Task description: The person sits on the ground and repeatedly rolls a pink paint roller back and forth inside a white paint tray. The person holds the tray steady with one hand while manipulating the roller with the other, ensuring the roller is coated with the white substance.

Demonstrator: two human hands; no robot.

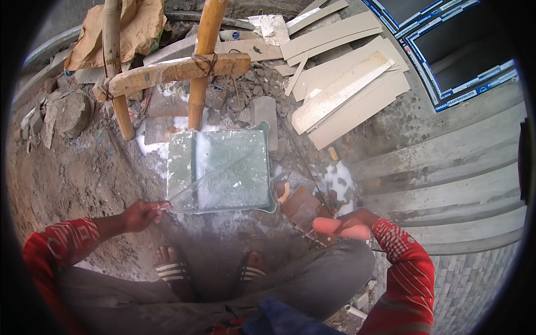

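Note:
In front of my feet lies a shallow green rectangular tray (181, 148), spotted with white. A thin clear sheet-like film (220, 173) seems to stretch diagonally across it. My left hand (140, 216) is closed in a pinch at the tray's near left corner, on what looks like the film's edge. To the right of the tray, my right hand (362, 219) is closed around a salmon-orange, rounded, spongy-looking piece (326, 225). That piece is just above a brown tile fragment (301, 207) on the ground. Part of the right hand's fingers is hidden by it.
White suds (338, 181) lie on the dirt around the tray. Bamboo poles (202, 72) with a wooden crosspiece (173, 75) stand behind it. Board offcuts (346, 84) are piled beyond. Grey corrugated sheeting (446, 173) and a dark blue-edged frame (469, 47) are at right.

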